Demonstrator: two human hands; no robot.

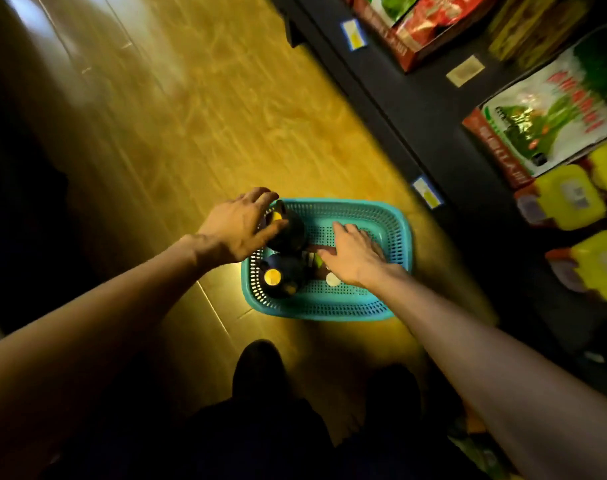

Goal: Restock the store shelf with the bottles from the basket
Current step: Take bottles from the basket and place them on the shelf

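Down on the floor ahead of me sits the teal basket (395,244), with the shelf (416,109) off to my right. My left hand (238,228) curls round an upright dark bottle (290,233) at the basket's far-left corner. My right hand (352,252), fingers spread, presses on a bottle lying flat (321,273), its white cap toward me. Another yellow-capped bottle (278,277) stands near-left, closest to my left hand.

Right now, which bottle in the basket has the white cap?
The bottle lying on its side under the right hand; its cap points toward the person. Both dark upright bottles have yellow caps.
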